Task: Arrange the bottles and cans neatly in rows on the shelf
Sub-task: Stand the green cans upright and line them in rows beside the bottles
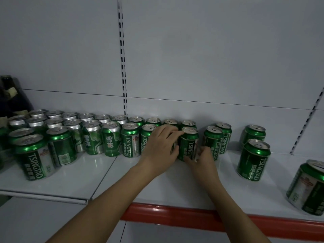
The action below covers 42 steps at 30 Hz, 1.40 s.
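Several green beer cans stand in rows on the white shelf point(175, 186). My left hand point(160, 148) covers one green can in the front row, which is mostly hidden under the palm and fingers. My right hand point(203, 159) grips the lower right side of the neighbouring green Tsingtao can point(188, 143), which stands upright. The left fingertips touch that can's rim. A pair of cans point(213, 140) stands just right of it. Loose cans sit farther right: one at the back point(254, 134), one in front point(254, 160), one at the shelf's edge point(306, 188).
A red price strip point(175, 215) runs along the shelf's front edge. Dark bottles point(10, 95) stand at the far left behind the cans. A slotted upright point(123, 67) divides the white back panel. A front group of cans point(33, 155) stands at the left.
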Each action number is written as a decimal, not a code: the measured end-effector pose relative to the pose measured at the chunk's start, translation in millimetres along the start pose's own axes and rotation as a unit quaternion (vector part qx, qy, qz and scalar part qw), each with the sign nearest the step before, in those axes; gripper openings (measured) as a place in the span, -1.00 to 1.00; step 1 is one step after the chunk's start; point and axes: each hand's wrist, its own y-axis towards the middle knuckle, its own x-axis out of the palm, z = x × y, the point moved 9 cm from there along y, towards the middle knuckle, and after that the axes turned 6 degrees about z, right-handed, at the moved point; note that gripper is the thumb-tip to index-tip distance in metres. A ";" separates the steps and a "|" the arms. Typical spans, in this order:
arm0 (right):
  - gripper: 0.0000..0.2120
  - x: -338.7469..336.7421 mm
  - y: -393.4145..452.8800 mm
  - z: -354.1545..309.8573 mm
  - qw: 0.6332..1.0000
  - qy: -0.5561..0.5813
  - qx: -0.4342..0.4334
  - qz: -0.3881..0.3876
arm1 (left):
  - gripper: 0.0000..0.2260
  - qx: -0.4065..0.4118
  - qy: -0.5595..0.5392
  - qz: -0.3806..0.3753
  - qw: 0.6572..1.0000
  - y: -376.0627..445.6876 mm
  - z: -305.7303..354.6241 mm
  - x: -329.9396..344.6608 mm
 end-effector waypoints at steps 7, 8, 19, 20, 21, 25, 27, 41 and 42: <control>-0.81 34.4 -36.1 -42.6 0.994 -0.074 -0.054 -0.053 | -0.78 -0.124 0.020 -0.115 0.985 -56.0 -43.1 -22.5; -0.79 46.2 -42.2 -49.2 0.993 -0.073 -0.061 -0.074 | -0.78 -0.134 0.019 -0.123 0.983 -61.6 -47.4 -26.5; -0.70 110.3 -91.8 -93.3 0.964 -0.153 -0.112 -0.185 | -0.82 -0.216 0.067 -0.162 0.961 -110.9 -88.1 -82.5; -0.69 114.1 -95.7 -97.3 0.960 -0.162 -0.115 -0.199 | -0.82 -0.220 0.065 -0.162 0.960 -113.7 -88.9 -87.1; -0.69 118.0 -99.6 -101.0 0.954 -0.175 -0.118 -0.213 | -0.81 -0.224 0.063 -0.163 0.959 -116.7 -89.6 -91.2; -0.70 131.2 -116.3 -118.2 0.931 -0.214 -0.133 -0.265 | -0.81 -0.243 0.065 -0.183 0.951 -132.0 -94.0 -106.0; -0.71 136.6 -125.3 -126.0 0.919 -0.230 -0.140 -0.287 | -0.82 -0.251 0.062 -0.186 0.948 -140.1 -97.7 -115.7; -0.86 187.9 -171.3 -162.1 0.942 -0.071 -0.156 -0.288 | -0.76 -0.380 0.034 0.151 0.912 -213.8 -168.4 -218.2; -0.88 194.0 -169.3 -166.3 0.947 -0.043 -0.149 -0.281 | -0.70 -0.389 0.043 0.177 0.903 -217.2 -176.3 -226.9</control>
